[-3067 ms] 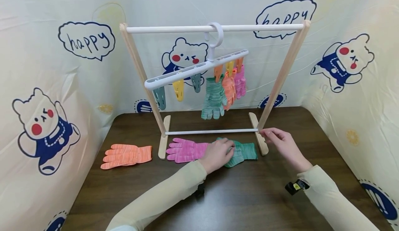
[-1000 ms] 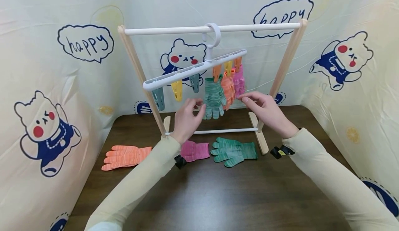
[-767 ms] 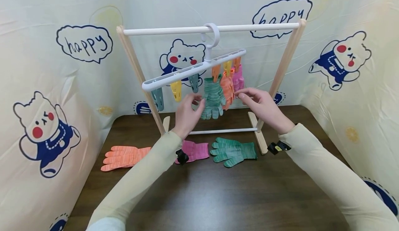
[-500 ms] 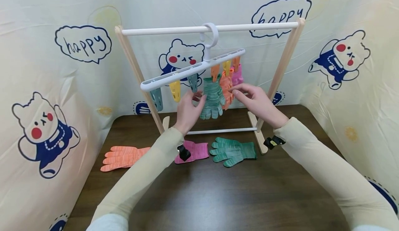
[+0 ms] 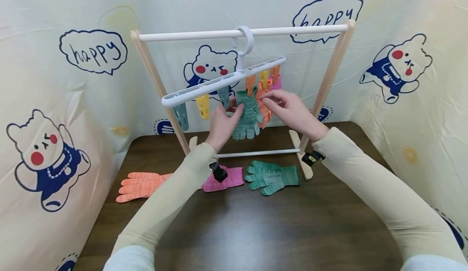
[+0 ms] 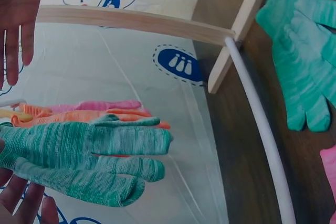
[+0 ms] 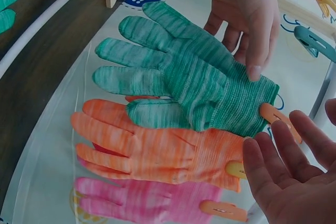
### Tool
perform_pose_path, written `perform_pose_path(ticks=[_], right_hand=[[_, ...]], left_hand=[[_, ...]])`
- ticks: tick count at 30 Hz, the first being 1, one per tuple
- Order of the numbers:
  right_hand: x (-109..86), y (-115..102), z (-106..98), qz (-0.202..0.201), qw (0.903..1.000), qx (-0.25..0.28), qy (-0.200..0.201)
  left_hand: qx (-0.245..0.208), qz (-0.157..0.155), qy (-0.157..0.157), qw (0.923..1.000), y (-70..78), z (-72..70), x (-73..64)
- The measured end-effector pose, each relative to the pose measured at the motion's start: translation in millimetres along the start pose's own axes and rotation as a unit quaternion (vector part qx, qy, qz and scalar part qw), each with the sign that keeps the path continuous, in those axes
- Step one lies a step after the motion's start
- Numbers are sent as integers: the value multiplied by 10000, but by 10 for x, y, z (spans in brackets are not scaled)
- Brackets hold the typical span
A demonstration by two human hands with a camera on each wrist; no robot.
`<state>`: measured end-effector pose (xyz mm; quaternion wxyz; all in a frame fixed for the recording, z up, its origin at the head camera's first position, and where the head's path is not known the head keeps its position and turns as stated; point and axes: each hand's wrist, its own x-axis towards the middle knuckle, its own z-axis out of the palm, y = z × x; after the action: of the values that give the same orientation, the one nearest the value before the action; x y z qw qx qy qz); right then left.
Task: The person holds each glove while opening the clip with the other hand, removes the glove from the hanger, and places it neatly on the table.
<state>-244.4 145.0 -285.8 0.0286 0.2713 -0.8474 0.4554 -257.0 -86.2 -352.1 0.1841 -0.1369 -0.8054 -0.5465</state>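
Observation:
A green glove hangs by its cuff from an orange clothespin on the white hanger. Beside the cuff is my left hand; its thumb tip meets the cuff edge in the right wrist view, its loose fingers partly behind the fabric. My right hand is at the glove's other side, fingers relaxed, near the clothespin in the right wrist view. Past the green glove hang an orange glove on a yellow clothespin and a pink glove on another orange clothespin.
Two blue-grey clothespins and a yellow one hang bare on the hanger's left half. A wooden rack with white rods carries the hanger. On the brown table lie orange, pink and green gloves.
Both hands have risen from the table and rack foot to the hanging green glove. My right hand has shifted left past the pink and orange gloves; my left hand has moved up to the cuff.

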Motion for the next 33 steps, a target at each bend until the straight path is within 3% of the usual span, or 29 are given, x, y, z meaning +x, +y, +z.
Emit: perform_pose_path(ticks=[17,33], right_hand=[[273,-38,131,-25,9996,148,236],[337,-30,112,100,9988,158,455]], left_hand=[[-403,-164,-184,9989,-26,-12,19],[-1053,-270,-313,9936,-12,-36,-12]])
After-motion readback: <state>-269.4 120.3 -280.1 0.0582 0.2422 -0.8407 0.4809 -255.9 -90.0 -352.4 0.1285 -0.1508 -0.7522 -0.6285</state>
